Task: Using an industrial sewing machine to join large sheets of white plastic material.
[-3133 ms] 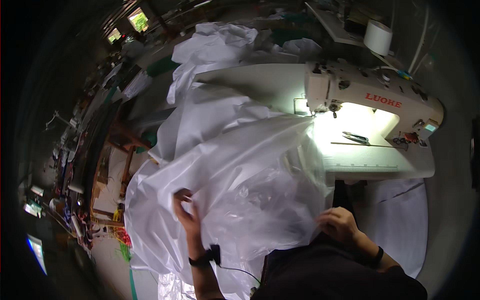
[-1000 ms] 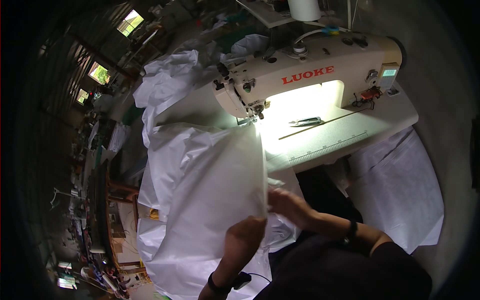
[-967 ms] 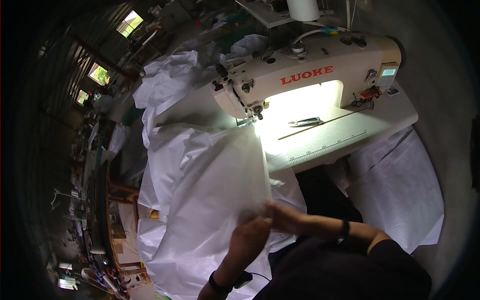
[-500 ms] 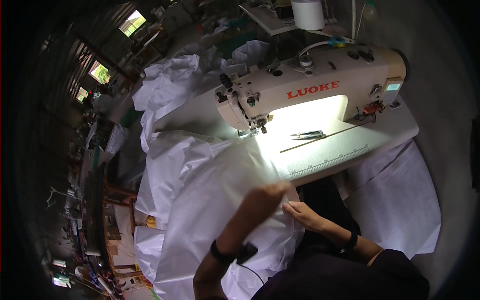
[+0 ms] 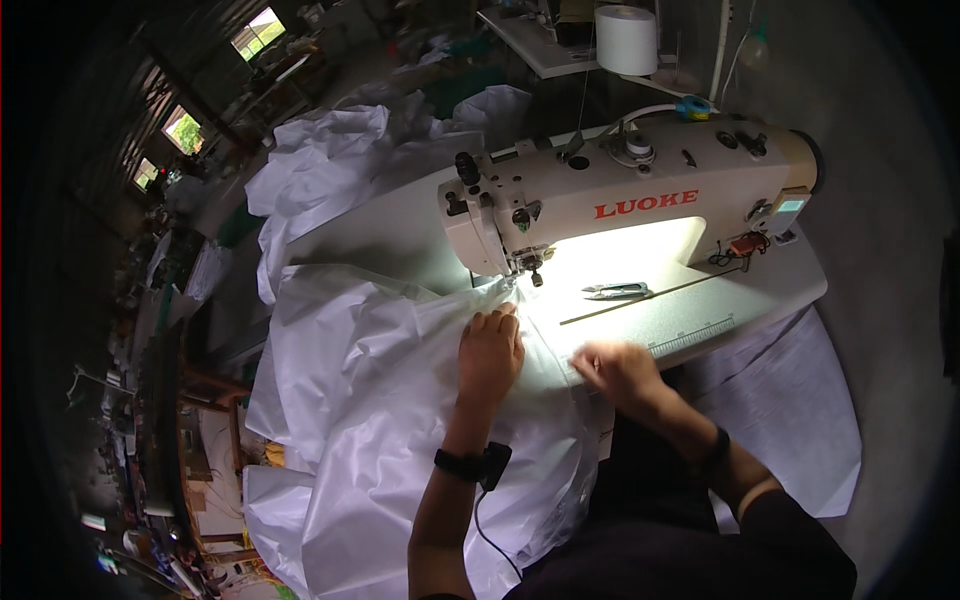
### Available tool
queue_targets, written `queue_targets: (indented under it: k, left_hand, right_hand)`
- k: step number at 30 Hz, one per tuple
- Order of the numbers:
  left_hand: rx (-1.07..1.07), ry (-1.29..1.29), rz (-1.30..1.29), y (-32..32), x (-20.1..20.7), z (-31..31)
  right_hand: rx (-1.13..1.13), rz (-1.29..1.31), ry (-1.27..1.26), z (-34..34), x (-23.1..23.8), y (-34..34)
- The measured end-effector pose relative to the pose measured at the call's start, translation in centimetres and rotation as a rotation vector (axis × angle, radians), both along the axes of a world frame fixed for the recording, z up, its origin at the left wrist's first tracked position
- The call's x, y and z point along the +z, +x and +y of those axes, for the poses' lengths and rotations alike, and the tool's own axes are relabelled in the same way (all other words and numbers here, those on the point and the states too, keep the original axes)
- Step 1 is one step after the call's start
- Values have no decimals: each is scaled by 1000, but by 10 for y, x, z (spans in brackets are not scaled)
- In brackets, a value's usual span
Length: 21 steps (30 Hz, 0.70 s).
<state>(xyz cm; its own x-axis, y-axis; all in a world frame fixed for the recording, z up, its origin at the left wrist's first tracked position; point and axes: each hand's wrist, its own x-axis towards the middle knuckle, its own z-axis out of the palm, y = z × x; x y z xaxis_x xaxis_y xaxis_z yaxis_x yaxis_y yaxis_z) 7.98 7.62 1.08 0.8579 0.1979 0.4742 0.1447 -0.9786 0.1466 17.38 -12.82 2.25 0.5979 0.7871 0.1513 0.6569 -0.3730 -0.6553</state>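
A large sheet of thin, shiny white material (image 5: 370, 400) drapes over the sewing machine's bed and down toward my lap, creased in many folds. One edge of it runs under the presser foot (image 5: 534, 272) of the white sewing machine (image 5: 630, 170). Just in front of the foot, my left hand (image 5: 490, 352) rests on the sheet, its fingers laid over the material. To the right, by the bed's front edge, my right hand (image 5: 622, 374) pinches the sheet's edge; its fingertips are slightly blurred. The machine's lamp brightens the area around the needle.
Small thread snips (image 5: 616, 291) lie on the bed right of the needle. More bunched white material (image 5: 330, 160) sits behind the machine, and another white piece (image 5: 790, 410) hangs at right. A white thread cone (image 5: 627, 42) stands at the back.
My left hand has gone from beside the right hand up to the sheet near the presser foot. My right hand has moved up and slightly right. The view has shifted a little.
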Motion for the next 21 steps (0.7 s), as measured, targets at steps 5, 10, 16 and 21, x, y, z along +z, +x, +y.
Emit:
queue_targets:
  k: [5, 10, 16, 21]
  left_hand:
    - [-41, -3, 23, 12, 7, -9]
    - [-58, -22, 1, 12, 1, -6]
    - [-10, -147, 202, 16, 10, -5]
    - [-66, -186, 19, 15, -5, -1]
  right_hand:
    - [-118, -336, -133, 87, -32, 78]
    - [-84, -247, -163, 125, -21, 89]
    - [92, -460, -181, 116, -14, 92]
    - [141, -648, -217, 111, -17, 84]
